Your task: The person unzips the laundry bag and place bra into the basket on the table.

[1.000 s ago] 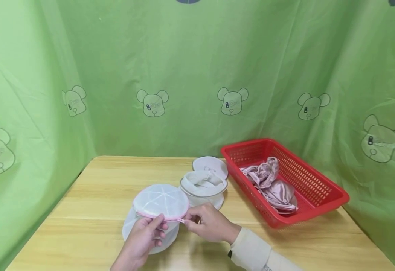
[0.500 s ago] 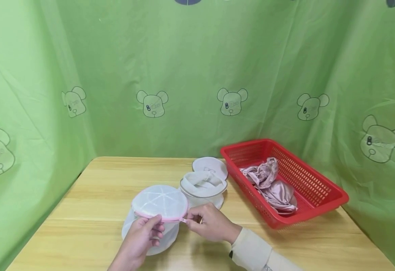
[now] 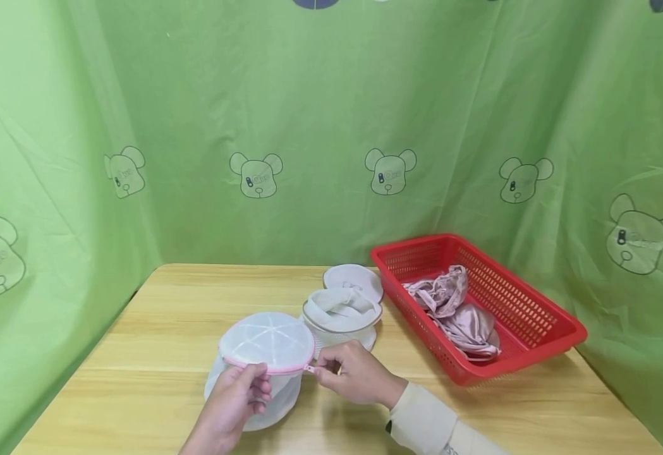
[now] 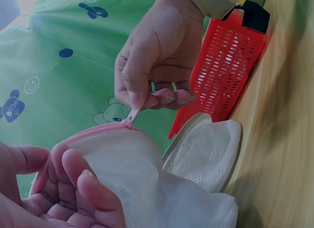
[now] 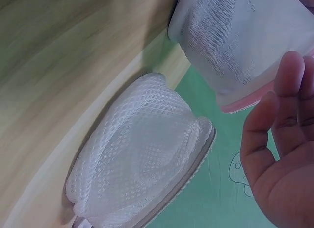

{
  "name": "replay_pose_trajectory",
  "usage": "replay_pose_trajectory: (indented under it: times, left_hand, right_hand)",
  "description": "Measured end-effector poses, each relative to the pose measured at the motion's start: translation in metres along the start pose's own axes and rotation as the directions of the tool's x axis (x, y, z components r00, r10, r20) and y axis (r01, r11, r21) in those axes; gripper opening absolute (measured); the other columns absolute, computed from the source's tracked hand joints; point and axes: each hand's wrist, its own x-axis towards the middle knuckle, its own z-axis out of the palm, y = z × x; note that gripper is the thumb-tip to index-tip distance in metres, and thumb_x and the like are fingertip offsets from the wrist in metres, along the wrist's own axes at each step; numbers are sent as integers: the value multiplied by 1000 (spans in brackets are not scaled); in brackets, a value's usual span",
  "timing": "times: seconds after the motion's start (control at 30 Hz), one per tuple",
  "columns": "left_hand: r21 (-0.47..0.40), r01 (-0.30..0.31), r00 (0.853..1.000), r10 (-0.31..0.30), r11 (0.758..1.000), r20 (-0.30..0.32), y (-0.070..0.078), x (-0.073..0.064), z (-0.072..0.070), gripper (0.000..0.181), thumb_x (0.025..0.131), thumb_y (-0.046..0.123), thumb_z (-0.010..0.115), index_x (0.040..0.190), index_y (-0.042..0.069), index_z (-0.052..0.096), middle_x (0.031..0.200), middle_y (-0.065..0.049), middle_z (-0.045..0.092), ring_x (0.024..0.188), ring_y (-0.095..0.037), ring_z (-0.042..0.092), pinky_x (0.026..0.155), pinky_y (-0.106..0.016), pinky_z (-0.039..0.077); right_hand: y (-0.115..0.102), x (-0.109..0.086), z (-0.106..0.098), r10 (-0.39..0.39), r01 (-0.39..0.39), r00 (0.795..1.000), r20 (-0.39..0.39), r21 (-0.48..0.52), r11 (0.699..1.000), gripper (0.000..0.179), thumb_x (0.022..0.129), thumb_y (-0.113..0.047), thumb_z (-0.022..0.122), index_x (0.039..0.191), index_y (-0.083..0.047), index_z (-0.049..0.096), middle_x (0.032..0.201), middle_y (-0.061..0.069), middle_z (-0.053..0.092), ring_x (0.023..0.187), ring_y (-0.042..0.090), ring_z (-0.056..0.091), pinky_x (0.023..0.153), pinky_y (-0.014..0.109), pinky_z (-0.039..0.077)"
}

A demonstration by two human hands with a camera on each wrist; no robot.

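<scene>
Two hands (image 3: pixel 239 395) (image 3: pixel 359 378), two bags (image 3: pixel 268 341) (image 3: pixel 342 319), one basket (image 3: pixel 507 300)

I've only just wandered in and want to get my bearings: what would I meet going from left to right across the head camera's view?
Pink-rimmed bag → grey-rimmed bag → red basket with pink cloth inside.

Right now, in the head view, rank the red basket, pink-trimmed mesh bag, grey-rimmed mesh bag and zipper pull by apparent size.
1. Red basket
2. Pink-trimmed mesh bag (nearness may exaggerate it)
3. Grey-rimmed mesh bag
4. Zipper pull
</scene>
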Motion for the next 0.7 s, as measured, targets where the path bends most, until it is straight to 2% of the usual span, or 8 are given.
replay_pose_trajectory:
  times: [0.27,0.7]
  left_hand:
    - [-20,-6,1000,6,1000,-1,1,-1,-1,15,96,14,48,83,8,52,75,1,51,67,-9,50,58,-21,44]
    - [-32,-14,1000,15,999,10,3,-1,-4,20,95,12,46,76,10,52,71,2,49,64,-9,48,60,-22,44]
  right_hand:
    - [1,-1,-2,28,-28,1000,-1,-13,1000,15,82,-6,63,70,-15,66,62,-16,55,58,-5,47,52,15,43]
    - [5,0,-5,54,-54,999,-10,-28,998,18,82,-6,63,67,-16,62,61,-17,51,58,-5,45,53,16,42]
